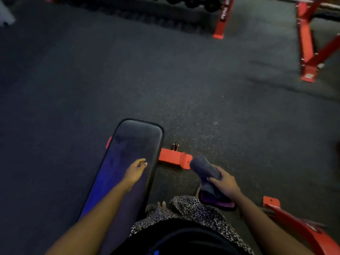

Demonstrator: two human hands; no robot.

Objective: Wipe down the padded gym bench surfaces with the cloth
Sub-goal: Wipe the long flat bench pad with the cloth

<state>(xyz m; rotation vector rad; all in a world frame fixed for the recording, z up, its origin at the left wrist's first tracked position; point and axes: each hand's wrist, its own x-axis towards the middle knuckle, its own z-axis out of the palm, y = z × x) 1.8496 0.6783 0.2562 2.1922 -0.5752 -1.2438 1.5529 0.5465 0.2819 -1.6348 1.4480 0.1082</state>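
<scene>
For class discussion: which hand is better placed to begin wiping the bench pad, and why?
The right hand: it grips the cloth, beside the bench pad. The left hand is over the pad but holds nothing.

Pretty dim gym: dark speckled rubber floor, red steel rack legs at the far right, blurry dumbbells racked along the top, another red frame bottom right.

The bench pad is partly hidden under the left arm, and the rack at the top is blurred and cropped.
</scene>
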